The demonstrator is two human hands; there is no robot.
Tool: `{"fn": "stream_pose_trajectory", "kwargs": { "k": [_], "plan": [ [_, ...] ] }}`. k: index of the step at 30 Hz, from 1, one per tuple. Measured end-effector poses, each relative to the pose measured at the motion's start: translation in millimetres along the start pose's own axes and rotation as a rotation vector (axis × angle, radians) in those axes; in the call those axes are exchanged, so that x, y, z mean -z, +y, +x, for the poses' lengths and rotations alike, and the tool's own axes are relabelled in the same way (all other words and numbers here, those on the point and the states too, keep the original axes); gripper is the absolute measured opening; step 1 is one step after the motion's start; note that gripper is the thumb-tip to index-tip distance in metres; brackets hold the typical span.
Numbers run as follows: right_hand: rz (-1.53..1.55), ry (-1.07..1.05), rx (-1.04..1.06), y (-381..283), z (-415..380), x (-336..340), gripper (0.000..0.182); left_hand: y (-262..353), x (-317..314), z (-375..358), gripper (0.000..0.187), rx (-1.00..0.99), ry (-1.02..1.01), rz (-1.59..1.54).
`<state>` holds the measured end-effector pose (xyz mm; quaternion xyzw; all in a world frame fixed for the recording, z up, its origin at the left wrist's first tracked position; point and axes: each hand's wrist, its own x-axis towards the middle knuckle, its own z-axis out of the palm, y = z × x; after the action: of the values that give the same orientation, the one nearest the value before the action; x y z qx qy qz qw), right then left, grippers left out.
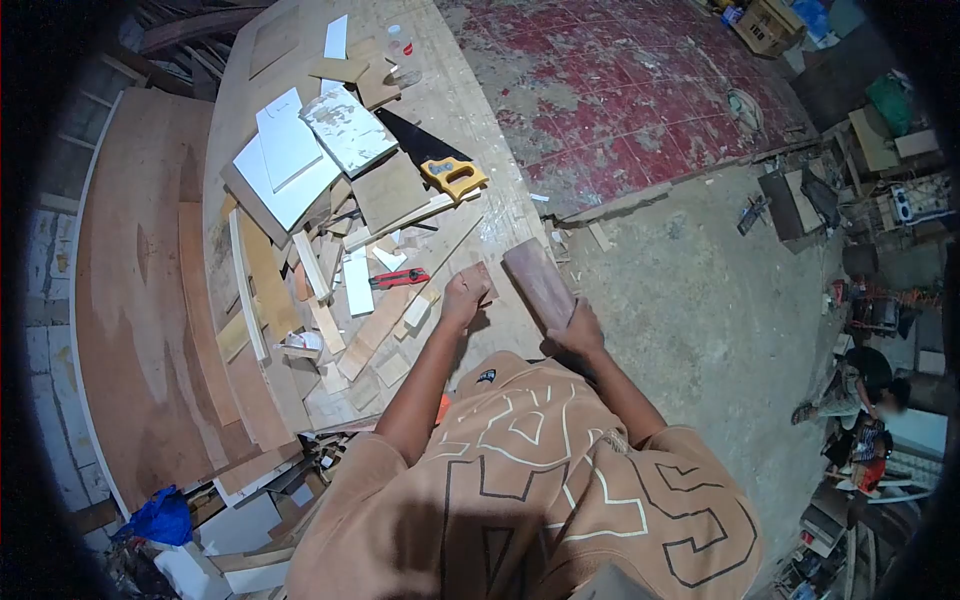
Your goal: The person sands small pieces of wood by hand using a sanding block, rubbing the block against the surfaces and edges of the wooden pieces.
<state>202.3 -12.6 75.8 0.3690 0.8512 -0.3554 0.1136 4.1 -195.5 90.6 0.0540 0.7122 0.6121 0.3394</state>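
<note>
My right hand is closed around the near end of a long, flat, purplish-brown block, which slants along the table's right edge. Close to its left side, my left hand grips a small reddish-brown flat piece, fingers folded over it. A red utility knife lies just beyond my left wrist, among wood offcuts. Farther up the table rests a handsaw with a yellow handle, its dark blade pointing away to the left.
White panels and a paint-marked board are stacked on the wooden table. A small white tub stands among scraps at left. Concrete floor lies to the right, where another person is at the far side.
</note>
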Motion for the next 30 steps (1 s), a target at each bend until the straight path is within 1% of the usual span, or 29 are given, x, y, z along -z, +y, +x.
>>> {"fn": "stream_pose_trajectory", "kwargs": {
  "k": [1,3,4,5,7,9,11,13,14,15,17,18,20,21,23,24,25,27,28,29,30],
  "plan": [
    [0.001,0.0,0.0,10,5,1,0.092,3,0,-2,0.03,0.035,-0.001,-0.003],
    [0.384,0.053,-0.041,36,22,2,0.073,6,-1,-3,0.03,0.068,-0.006,-0.005],
    [0.595,0.042,-0.138,53,36,-2,0.054,1,0,-1,0.03,0.052,0.0,-0.008],
    [0.596,0.045,-0.138,63,44,9,0.054,-1,0,0,0.03,0.037,0.007,-0.012],
    [1.176,-0.133,-0.501,78,62,30,0.053,-1,0,0,0.03,0.017,0.013,0.005],
    [1.202,-0.15,-0.512,89,83,37,0.055,-5,1,3,0.03,-0.003,0.015,0.02],
    [1.229,-0.166,-0.522,85,90,47,0.056,-18,4,13,0.032,0.027,-0.007,0.072],
    [1.034,-0.466,-0.455,66,84,64,0.057,-12,0,10,0.033,0.032,-0.015,0.024],
    [1.135,-0.438,-0.471,56,83,65,0.054,-8,-1,8,0.034,0.039,-0.017,-0.026],
    [1.134,-0.439,-0.468,58,88,63,0.054,-4,0,6,0.034,0.037,-0.016,-0.027],
    [1.319,-0.359,-0.531,61,98,57,0.053,2,0,4,0.037,0.044,-0.004,0.026],
    [1.317,-0.361,-0.531,58,97,57,0.053,-2,1,5,0.037,0.044,-0.002,0.025],
    [1.088,-0.5,-0.44,52,91,52,0.049,-9,3,8,0.036,0.046,0.006,0.018],
    [1.09,-0.498,-0.439,48,84,51,0.049,-11,3,9,0.036,0.044,0.003,0.02],
    [0.96,-0.385,-0.398,39,69,50,0.039,-12,4,9,0.032,0.023,-0.016,-0.005],
    [0.927,-0.432,-0.277,60,77,42,0.048,-7,4,6,0.032,0.023,-0.008,-0.008],
    [0.921,-0.44,-0.272,55,73,40,0.048,0,2,3,0.029,0.055,-0.005,-0.069],
    [0.559,-0.182,-0.098,42,57,34,0.072,8,3,0,0.027,0.086,0.006,-0.129],
    [0.501,-0.133,-0.105,35,51,30,0.086,8,2,2,0.026,0.046,-0.011,-0.128],
    [0.5,-0.132,-0.103,26,42,22,0.086,7,1,3,0.026,0.005,-0.032,-0.128],
    [0.172,0.041,0.009,23,37,10,0.086,10,-1,4,0.026,0.0,-0.034,-0.13]
  ]
}}
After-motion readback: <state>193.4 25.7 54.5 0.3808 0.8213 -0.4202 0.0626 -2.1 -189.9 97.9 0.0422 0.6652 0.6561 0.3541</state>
